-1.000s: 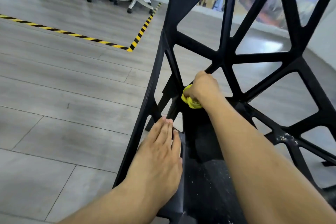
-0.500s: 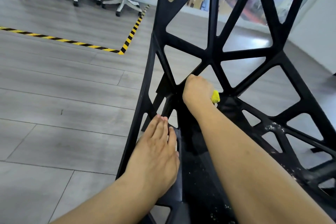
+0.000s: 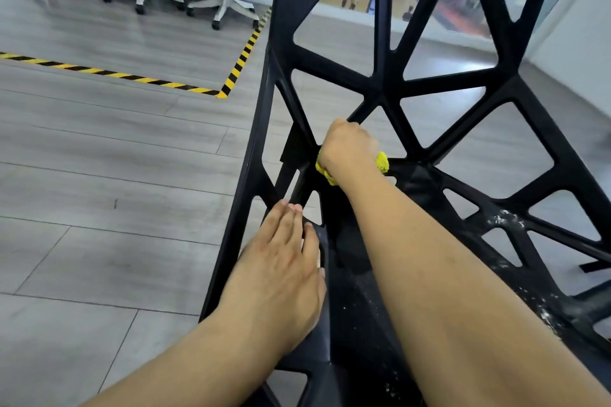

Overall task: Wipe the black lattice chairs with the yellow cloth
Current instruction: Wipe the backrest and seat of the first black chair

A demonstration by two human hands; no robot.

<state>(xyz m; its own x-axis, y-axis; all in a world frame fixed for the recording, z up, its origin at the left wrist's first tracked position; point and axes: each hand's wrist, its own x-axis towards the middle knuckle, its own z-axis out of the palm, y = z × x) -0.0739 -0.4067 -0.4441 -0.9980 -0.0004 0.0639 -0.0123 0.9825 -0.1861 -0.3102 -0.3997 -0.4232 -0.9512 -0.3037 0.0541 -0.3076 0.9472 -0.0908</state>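
The black lattice chair (image 3: 390, 89) filled the right half of the view, its backrest rising away from the person and its seat running down toward the camera. All places below are given against this chair. Grey floor (image 3: 99, 175) lay open to the chair's left, with yellow-black tape (image 3: 238, 66) and white office chairs (image 3: 224, 3) well beyond its far left side.

The right hand (image 3: 347, 149) was at the joint where seat met backrest, fist curled tight around the bunched yellow cloth (image 3: 382, 162), which poked out on both sides of the fist. The cloth sat pressed into the chair's lower-centre lattice node. The nearest unwiped struts ran diagonally up and away from that fist, so the likely stroke followed a strut's long axis upward. White dust specks (image 3: 506, 218) showed on the chair's right-hand seat struts, near the right forearm, probably still to do.

The left hand (image 3: 284, 261) lay flat on the chair's left seat edge, fingers straight and together, holding nothing, apparently bracing. It was nearer the camera than the cloth hand. The triangular openings gave little room; knuckles could catch on strut edges.
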